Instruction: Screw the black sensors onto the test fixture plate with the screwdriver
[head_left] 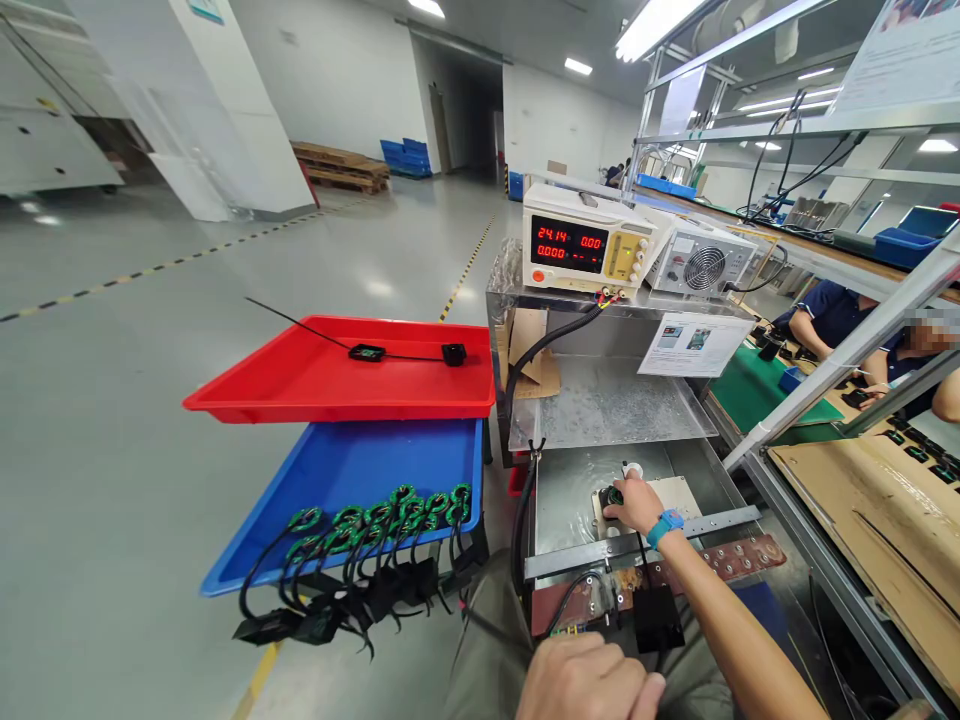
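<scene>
My right hand (636, 502), with a blue wristband, reaches into a shallow metal water tank (562, 490). Its fingers are closed on a round green-and-black circuit part (615, 496) over a pale metal plate (679, 494). Just beyond the fingers is a small white round piece (634, 470). Below the wrist, a black cable leads to a black box (658, 618) near my lap. My left hand (592, 682) is curled at the bottom edge, nearest the reddish-brown strip (720, 562) with metal studs; what its fingers hold, if anything, is hidden.
A blue tray (390, 450) on the left holds several green ring boards (405, 510) with black boxes hanging over its edge. Behind it, a red tray (315, 375) carries two small black parts. A power supply (585, 240) reads 24.14. Co-workers (832, 315) sit at right.
</scene>
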